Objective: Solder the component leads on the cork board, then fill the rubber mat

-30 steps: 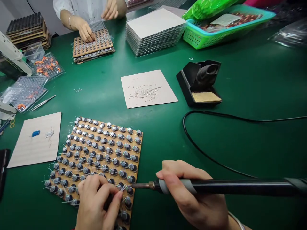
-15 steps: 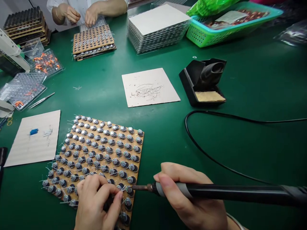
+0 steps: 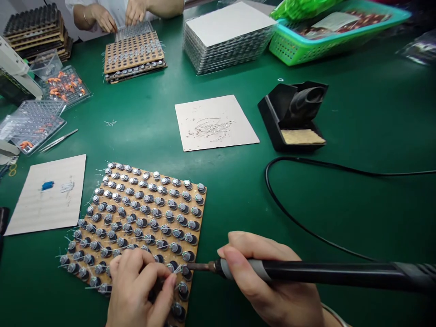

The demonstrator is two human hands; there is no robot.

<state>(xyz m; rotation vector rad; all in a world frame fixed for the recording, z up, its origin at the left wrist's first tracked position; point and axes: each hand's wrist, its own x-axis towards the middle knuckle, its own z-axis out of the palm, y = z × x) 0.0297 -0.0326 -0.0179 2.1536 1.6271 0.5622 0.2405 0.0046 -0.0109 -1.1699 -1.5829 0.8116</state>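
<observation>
So our left grip (image 3: 136, 286) is pinching some thin wires (image 3: 177, 269) over the board (image 3: 195, 189), which lies under and ahead of it, while our right grip (image 3: 269, 281) is wrapped around the soldering iron (image 3: 306, 274), tip right by those wires. We reckon we're well along: lots of parts beyond the left grip already show wires, but a couple just right of it look bare, so probably those are left.
</observation>
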